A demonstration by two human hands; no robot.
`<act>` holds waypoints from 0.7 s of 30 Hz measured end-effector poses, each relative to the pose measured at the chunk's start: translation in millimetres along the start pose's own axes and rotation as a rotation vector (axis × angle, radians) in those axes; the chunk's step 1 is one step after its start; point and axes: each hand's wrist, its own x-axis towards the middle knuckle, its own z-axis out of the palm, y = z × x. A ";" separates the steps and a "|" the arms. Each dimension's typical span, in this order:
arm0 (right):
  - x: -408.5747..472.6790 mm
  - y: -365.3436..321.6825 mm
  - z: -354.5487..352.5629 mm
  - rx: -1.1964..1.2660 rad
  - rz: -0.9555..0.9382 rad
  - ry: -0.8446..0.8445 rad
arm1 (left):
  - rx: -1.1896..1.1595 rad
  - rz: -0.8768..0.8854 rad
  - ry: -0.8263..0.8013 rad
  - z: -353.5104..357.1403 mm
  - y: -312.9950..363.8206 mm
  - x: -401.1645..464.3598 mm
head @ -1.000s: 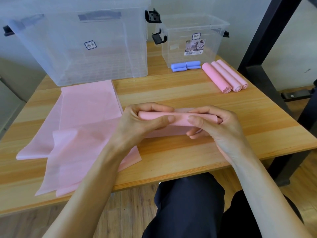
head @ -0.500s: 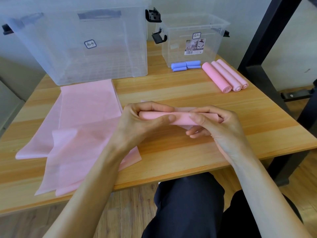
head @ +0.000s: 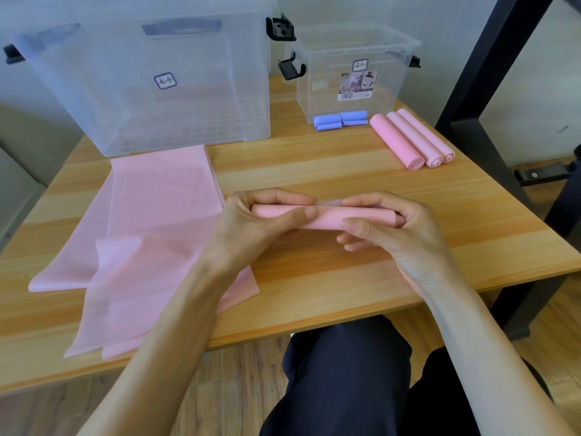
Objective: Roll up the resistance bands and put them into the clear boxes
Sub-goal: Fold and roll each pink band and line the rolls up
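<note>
Wooden table; big box and small box at back. Flat pink bands at left, soft, limp. Pink roll mid-table, light, likely springs loose; best pinched at both ends. Left hand and right hand palms inward, each clasped round roll.

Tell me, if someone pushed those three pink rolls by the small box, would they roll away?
Probably, if pushed sideways: the three pink rolls are round tubes lying on a flat wooden table, near its right edge. They look soft and light, being thin band wound in a spiral, so they would likely squash a little. An outer end might loosen, since no tie is visible.
</note>
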 end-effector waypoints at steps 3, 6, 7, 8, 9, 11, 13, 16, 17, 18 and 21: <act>-0.6 -0.6 -0.6 0.001 -0.018 -0.007 | -0.017 -0.013 -0.003 -0.1 1.0 0.8; -0.4 0.1 -0.3 0.005 -0.008 0.048 | 0.084 0.067 -0.006 2.1 1.9 -1.8; -0.2 0.6 -0.1 0.012 0.000 0.057 | 0.125 0.102 0.002 3.0 1.6 -2.5; 0.2 0.8 0.2 0.016 0.006 0.060 | 0.158 0.129 0.011 3.8 1.4 -2.9; 0.5 1.0 0.0 0.018 0.010 0.059 | 0.172 0.146 0.018 4.5 1.4 -3.0; 0.4 0.4 -1.0 0.016 0.011 0.041 | 0.157 0.133 0.029 4.4 0.9 -2.0; -0.1 -0.2 -1.4 0.018 0.003 0.003 | 0.107 0.067 0.053 3.0 0.4 -0.9; -0.6 0.1 -0.8 0.007 -0.016 0.000 | 0.052 0.018 0.053 1.5 0.4 -0.5; -0.5 0.4 -0.3 0.006 -0.017 0.016 | 0.048 0.033 0.037 1.6 0.8 -0.8; -0.3 0.7 -0.1 0.012 -0.014 0.034 | 0.048 0.055 0.021 1.9 1.5 -1.3; 0.3 0.9 0.3 0.047 0.010 0.066 | 0.078 0.107 0.005 2.7 2.2 -2.2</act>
